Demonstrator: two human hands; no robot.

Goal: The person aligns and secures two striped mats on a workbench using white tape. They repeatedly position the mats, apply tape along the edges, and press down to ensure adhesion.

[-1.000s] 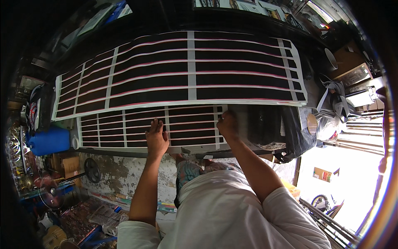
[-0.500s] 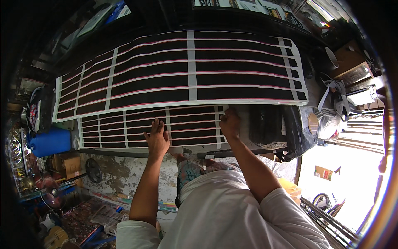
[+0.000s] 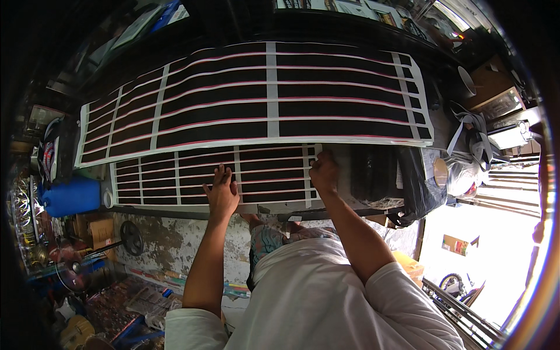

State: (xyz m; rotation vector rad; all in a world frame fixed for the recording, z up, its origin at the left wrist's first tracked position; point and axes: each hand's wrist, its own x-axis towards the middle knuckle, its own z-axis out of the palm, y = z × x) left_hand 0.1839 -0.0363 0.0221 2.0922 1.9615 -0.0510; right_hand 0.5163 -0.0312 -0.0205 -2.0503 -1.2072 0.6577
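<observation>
A smaller black sheet (image 3: pixel 205 175) with pale stripes lies along the near side of the worktable. My left hand (image 3: pixel 223 191) rests on it right of its middle, fingers apart and nothing held. At the sheet's right end, beside a pale cross strip, my right hand (image 3: pixel 325 172) has its fingers bent and pressed together. What those fingers pinch, if anything, is too small to make out. Beyond both hands spreads a larger striped sheet (image 3: pixel 216 92), black with white and thin red lines. Its near edge overlaps the far side of the smaller one.
Right of my right hand sit dark plastic-wrapped rolls (image 3: pixel 376 175) and a black plastic bag (image 3: pixel 421 181). A blue jerrycan (image 3: pixel 73 195) stands off the left end. Grey straps (image 3: pixel 469 137) lie at the far right. Below the table's front edge is a peeling wall (image 3: pixel 169 236).
Both hands keep nearly the same places on the smaller sheet. The whole view has shifted very slightly.
</observation>
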